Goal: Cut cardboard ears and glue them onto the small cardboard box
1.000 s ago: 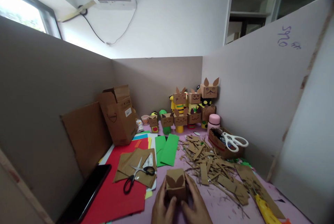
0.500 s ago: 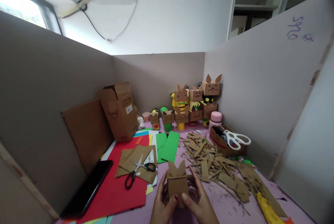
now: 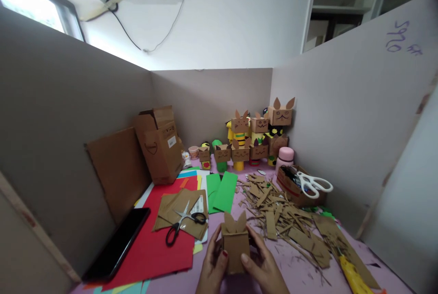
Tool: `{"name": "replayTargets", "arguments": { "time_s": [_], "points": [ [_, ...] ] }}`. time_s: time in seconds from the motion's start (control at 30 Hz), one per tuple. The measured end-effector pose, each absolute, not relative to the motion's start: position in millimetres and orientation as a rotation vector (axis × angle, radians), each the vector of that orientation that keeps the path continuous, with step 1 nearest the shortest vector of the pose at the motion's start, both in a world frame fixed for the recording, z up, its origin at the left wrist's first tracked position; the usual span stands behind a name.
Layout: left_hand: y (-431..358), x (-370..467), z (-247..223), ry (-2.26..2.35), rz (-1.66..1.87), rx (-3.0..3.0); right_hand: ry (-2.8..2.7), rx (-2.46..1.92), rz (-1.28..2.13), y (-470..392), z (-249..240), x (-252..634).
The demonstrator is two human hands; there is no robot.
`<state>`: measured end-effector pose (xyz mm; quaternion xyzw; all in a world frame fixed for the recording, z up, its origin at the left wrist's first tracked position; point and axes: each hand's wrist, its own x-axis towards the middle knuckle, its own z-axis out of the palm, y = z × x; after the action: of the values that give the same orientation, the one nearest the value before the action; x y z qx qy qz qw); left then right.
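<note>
A small cardboard box with two pointed ears (image 3: 236, 250) is held low in the middle, close to the front of the table. My left hand (image 3: 212, 264) grips its left side, with the thumb resting on the near face. On the opposite side my right hand (image 3: 264, 262) wraps round the box, its thumb on the near face as well. The ears stand up at the box's far end. Most of the fingers behind the box are hidden. Black-handled scissors (image 3: 185, 222) lie on brown cardboard pieces (image 3: 164, 207) left of my hands.
Cardboard scraps (image 3: 273, 212) are heaped at right. A yellow glue gun (image 3: 354, 275) lies at front right. White-handled scissors (image 3: 313, 184) stick out of a cardboard tray (image 3: 287, 189). Red paper (image 3: 164, 257), green sheets (image 3: 226, 193) and a black phone (image 3: 119, 244) lie left. Cardboard animal figures (image 3: 241, 152) stand behind.
The box has tilted slightly between my hands, showing more of its ears and top edge. Both hands keep their hold. The whole view has shifted a little.
</note>
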<state>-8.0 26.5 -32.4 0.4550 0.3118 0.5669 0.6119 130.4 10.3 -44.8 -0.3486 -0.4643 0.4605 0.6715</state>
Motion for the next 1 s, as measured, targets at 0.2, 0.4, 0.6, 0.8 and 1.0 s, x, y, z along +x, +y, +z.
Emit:
{"name": "replayTargets", "arguments": {
  "time_s": [0.2, 0.4, 0.6, 0.8, 1.0],
  "points": [
    [28, -5, -30, 0.709, 1.316, 0.98, -1.05, -0.746, 1.026, 10, -45, 130],
    [28, -10, -30, 0.873, 1.279, 0.927, -1.017, -0.786, 1.041, 9, -40, 128],
    [25, -10, -33, 0.805, 1.325, 0.892, -0.989, -0.715, 1.12, 10, -41, 128],
    [29, -9, -36, 0.752, 1.355, 0.879, -1.067, -0.763, 1.011, 11, -50, 128],
    [26, -9, -32, 0.866, 1.331, 0.864, -1.089, -0.707, 1.003, 9, -50, 123]
  ]
}}
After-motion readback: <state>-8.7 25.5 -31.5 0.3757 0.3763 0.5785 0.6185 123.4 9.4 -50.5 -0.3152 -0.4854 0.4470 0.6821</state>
